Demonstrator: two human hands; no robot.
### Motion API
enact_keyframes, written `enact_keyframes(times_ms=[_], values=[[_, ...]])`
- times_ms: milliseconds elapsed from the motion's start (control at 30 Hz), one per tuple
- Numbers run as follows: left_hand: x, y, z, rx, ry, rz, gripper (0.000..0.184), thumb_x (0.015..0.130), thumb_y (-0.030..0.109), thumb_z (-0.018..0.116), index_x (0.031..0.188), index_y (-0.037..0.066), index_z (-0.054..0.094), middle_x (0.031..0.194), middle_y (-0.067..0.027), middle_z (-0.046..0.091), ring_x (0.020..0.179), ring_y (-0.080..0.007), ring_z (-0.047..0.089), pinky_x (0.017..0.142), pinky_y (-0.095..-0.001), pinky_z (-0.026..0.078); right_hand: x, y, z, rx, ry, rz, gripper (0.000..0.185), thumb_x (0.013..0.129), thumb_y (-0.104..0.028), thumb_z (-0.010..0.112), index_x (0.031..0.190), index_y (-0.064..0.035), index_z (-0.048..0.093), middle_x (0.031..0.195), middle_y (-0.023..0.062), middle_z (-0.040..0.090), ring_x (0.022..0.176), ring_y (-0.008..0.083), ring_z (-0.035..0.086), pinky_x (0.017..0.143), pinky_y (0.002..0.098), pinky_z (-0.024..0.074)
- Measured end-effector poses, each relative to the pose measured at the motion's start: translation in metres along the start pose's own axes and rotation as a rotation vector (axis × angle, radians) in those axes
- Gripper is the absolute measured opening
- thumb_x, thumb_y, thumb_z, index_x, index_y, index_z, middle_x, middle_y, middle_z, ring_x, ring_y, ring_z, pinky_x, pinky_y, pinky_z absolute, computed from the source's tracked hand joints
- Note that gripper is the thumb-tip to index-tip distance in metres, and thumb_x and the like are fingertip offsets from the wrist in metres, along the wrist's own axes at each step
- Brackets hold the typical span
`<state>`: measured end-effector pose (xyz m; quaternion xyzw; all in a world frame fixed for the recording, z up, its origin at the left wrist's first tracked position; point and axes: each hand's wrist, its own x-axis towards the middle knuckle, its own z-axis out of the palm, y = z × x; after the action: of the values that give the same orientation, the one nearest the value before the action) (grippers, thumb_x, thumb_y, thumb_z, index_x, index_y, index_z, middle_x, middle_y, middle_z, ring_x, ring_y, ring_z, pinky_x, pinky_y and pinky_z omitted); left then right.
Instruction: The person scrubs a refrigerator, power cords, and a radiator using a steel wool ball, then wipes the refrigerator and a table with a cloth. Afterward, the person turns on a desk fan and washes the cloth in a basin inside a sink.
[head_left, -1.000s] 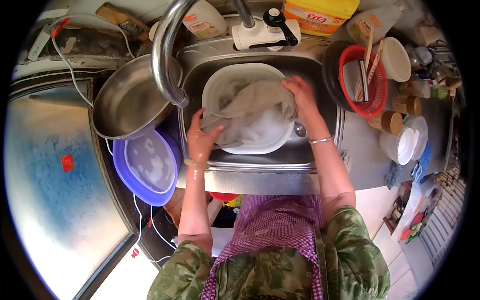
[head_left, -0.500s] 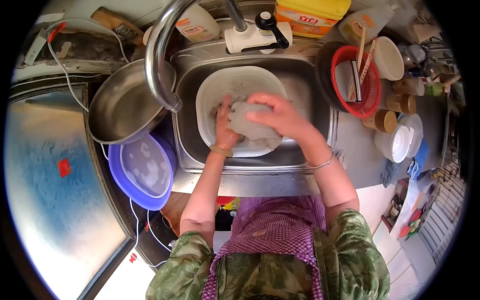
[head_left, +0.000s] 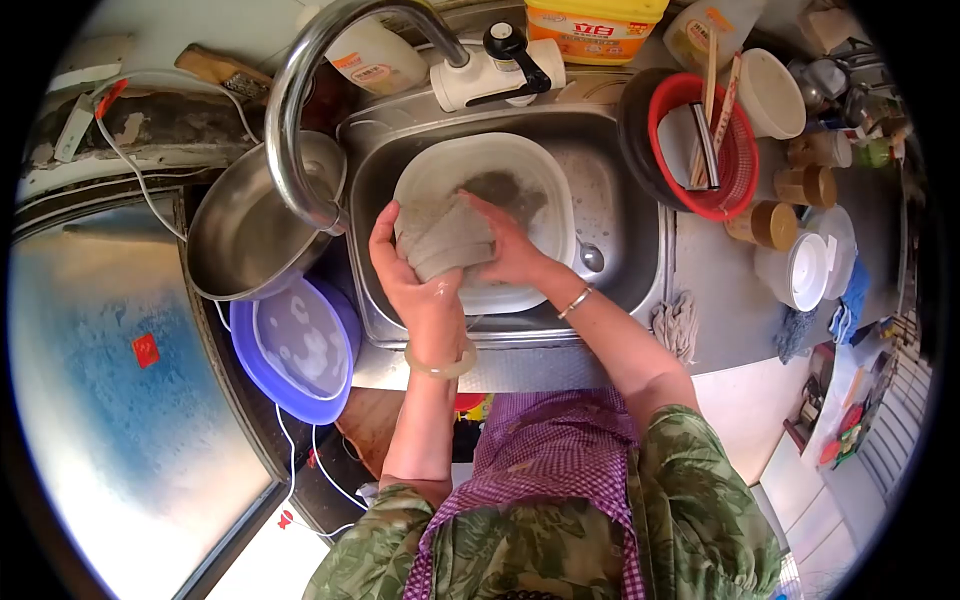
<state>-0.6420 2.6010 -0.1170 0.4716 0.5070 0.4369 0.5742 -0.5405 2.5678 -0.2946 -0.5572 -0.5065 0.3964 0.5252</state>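
Observation:
A wet grey cloth (head_left: 440, 236), bunched into a compact bundle, is held between both hands over the left part of a white basin (head_left: 555, 190). My left hand (head_left: 420, 285) cups it from the left and below, fingers wrapped round its edge. On the other side, my right hand (head_left: 508, 245) grips the cloth's right edge. Dark, cloudy water (head_left: 510, 192) shows in the basin behind the cloth. The basin stands in a steel sink (head_left: 610, 180), with a round metal drain piece (head_left: 590, 258) to its right.
A curved faucet (head_left: 285, 130) arches over the sink's left side. Further left are a steel bowl (head_left: 235, 230) and a purple basin (head_left: 330, 395) of soapy water. A red basket (head_left: 740, 165), jars (head_left: 775, 226) and a grey rag (head_left: 677, 325) lie on the right counter.
The cloth was spread between the hands, then gathered over the basin; now it is a tighter bundle farther left. Both hands have moved left with it.

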Motion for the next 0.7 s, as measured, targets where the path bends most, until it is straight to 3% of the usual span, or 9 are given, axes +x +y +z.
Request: enact_keyframes(times_ms=[100, 167, 233, 267, 333, 433, 500, 600, 700], values=[[-0.006, 0.018, -0.015, -0.269, -0.038, -0.078, 0.069, 0.069, -0.016, 0.056, 0.132, 0.007, 0.041, 0.126, -0.0095, 0.052, 0.117, -0.0208, 0.054, 0.1, -0.0325, 0.044, 0.01, -0.008, -0.002, 0.035, -0.018, 0.131, 0.071, 0.071, -0.013, 0.08, 0.135, -0.0048, 0.049, 0.122, 0.0099, 0.059, 0.113, 0.0174, 0.054, 0.099, 0.0308, 0.0426], [-0.009, 0.007, -0.046, -0.153, -0.076, -0.124, 0.065, 0.07, -0.014, 0.06, 0.129, 0.007, 0.042, 0.126, -0.0092, 0.051, 0.116, -0.0208, 0.054, 0.1, -0.0329, 0.043, 0.014, 0.002, -0.019, -0.045, -0.007, 0.211, 0.057, 0.076, -0.012, 0.075, 0.128, -0.0042, 0.052, 0.116, 0.0068, 0.059, 0.108, 0.0135, 0.054, 0.095, 0.0285, 0.0436], [-0.012, -0.01, -0.075, -0.037, -0.242, -0.196, 0.063, 0.07, -0.01, 0.068, 0.126, 0.007, 0.043, 0.126, -0.008, 0.051, 0.118, -0.0209, 0.052, 0.102, -0.0346, 0.041, 0.016, 0.021, -0.021, 0.209, 0.139, 0.319, 0.043, 0.08, -0.014, 0.07, 0.12, -0.0044, 0.055, 0.111, 0.0039, 0.06, 0.103, 0.011, 0.055, 0.091, 0.0279, 0.0445], [-0.008, -0.035, -0.096, 0.025, -0.415, -0.328, 0.066, 0.072, 0.007, 0.078, 0.127, 0.007, 0.042, 0.125, -0.0069, 0.051, 0.122, -0.0207, 0.049, 0.105, -0.036, 0.039, 0.013, 0.026, -0.021, 0.358, 0.159, 0.366, 0.04, 0.083, -0.015, 0.067, 0.119, -0.0048, 0.056, 0.11, 0.0032, 0.06, 0.103, 0.0109, 0.055, 0.091, 0.028, 0.0446], [-0.001, -0.075, -0.106, 0.134, -0.522, -0.269, 0.079, 0.071, 0.029, 0.083, 0.134, 0.007, 0.041, 0.132, -0.0075, 0.05, 0.126, -0.0214, 0.046, 0.106, -0.0351, 0.036, 0.009, 0.028, -0.019, 0.592, 0.123, 0.439, 0.036, 0.086, -0.019, 0.063, 0.119, -0.0055, 0.057, 0.11, 0.0026, 0.061, 0.102, 0.0117, 0.056, 0.091, 0.0282, 0.0447], [0.013, -0.106, -0.085, -0.236, -0.425, -0.299, 0.076, 0.079, 0.036, 0.077, 0.138, 0.005, 0.041, 0.134, -0.0094, 0.051, 0.121, -0.0237, 0.052, 0.099, -0.0356, 0.044, -0.001, 0.038, -0.005, 0.777, 0.056, 0.521, 0.038, 0.089, -0.023, 0.06, 0.123, -0.0069, 0.057, 0.115, 0.005, 0.062, 0.105, 0.0152, 0.058, 0.093, 0.0296, 0.0449], [0.009, -0.085, -0.068, -0.388, -0.447, -0.6, 0.086, 0.077, 0.042, 0.078, 0.143, 0.004, 0.037, 0.138, -0.0114, 0.049, 0.125, -0.0247, 0.05, 0.103, -0.0373, 0.042, -0.009, 0.046, 0.007, 0.876, 0.126, 0.606, 0.04, 0.089, -0.023, 0.059, 0.125, -0.0067, 0.057, 0.119, 0.0074, 0.062, 0.108, 0.0174, 0.059, 0.094, 0.031, 0.0453], [-0.007, -0.087, -0.051, -0.504, -0.37, -0.746, 0.07, 0.085, 0.032, 0.073, 0.14, 0.002, 0.042, 0.126, -0.0134, 0.059, 0.111, -0.026, 0.06, 0.094, -0.0382, 0.051, -0.011, 0.047, 0.02, 0.588, 0.349, 0.634, 0.044, 0.087, -0.021, 0.058, 0.127, -0.0034, 0.057, 0.122, 0.0105, 0.063, 0.111, 0.02, 0.059, 0.094, 0.0332, 0.0459], [-0.023, -0.059, -0.027, -0.475, -0.323, -0.662, 0.055, 0.087, 0.017, 0.07, 0.134, 0.002, 0.047, 0.115, -0.0139, 0.064, 0.097, -0.0257, 0.066, 0.088, -0.0368, 0.055, 0.002, 0.04, 0.009, 0.332, 0.227, 0.637, 0.049, 0.086, -0.024, 0.061, 0.13, -0.0042, 0.054, 0.124, 0.0131, 0.061, 0.112, 0.0234, 0.059, 0.094, 0.0361, 0.0474]])
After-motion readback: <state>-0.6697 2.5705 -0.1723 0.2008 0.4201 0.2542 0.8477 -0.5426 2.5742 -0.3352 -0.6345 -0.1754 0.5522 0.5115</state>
